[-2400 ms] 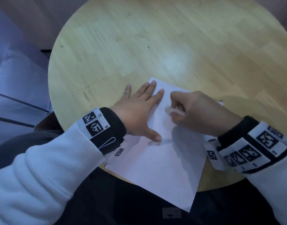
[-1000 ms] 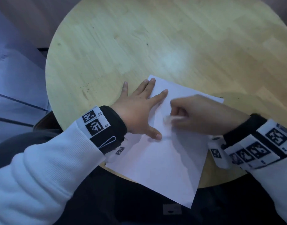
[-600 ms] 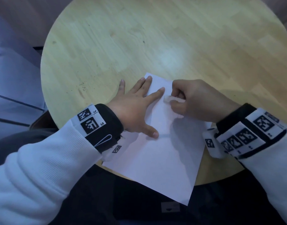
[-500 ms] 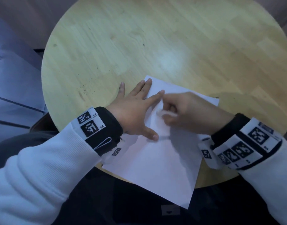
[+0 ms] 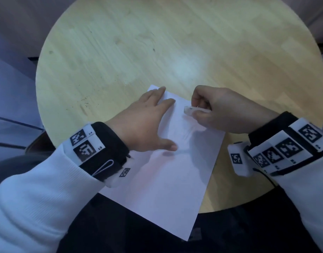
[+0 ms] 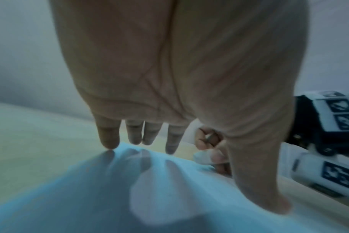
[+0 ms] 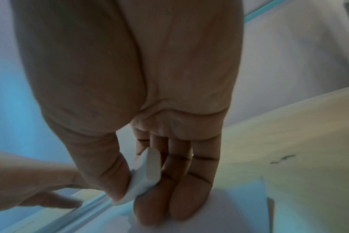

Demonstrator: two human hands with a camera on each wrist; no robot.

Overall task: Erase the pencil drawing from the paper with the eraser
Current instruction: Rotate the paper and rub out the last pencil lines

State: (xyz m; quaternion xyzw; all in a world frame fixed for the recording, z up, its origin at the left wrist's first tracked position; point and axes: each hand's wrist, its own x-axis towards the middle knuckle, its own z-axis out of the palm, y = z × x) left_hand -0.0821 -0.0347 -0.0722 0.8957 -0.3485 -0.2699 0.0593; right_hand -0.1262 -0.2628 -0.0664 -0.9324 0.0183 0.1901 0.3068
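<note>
A white sheet of paper (image 5: 164,185) lies askew on the round wooden table (image 5: 157,42), its near corner hanging over the table's edge. Faint pencil marks (image 5: 187,134) show near the sheet's middle. My left hand (image 5: 144,125) lies flat with straight fingers (image 6: 110,138) pressing the paper's (image 6: 90,197) far left part. My right hand (image 5: 222,110) pinches a small white eraser (image 5: 189,110) between thumb and fingers, its tip on the paper near the far edge. In the right wrist view the eraser (image 7: 147,171) sits between thumb and curled fingers.
The table's rim (image 5: 248,207) curves close to my body on the near side. Small dark scuffs (image 5: 85,101) mark the wood left of the paper. Grey-blue floor (image 5: 11,88) lies beyond the table on the left.
My right hand with the eraser has rubbed back and forth, now farther up and right on the sheet than half a second ago. The left hand has stayed pressing the paper.
</note>
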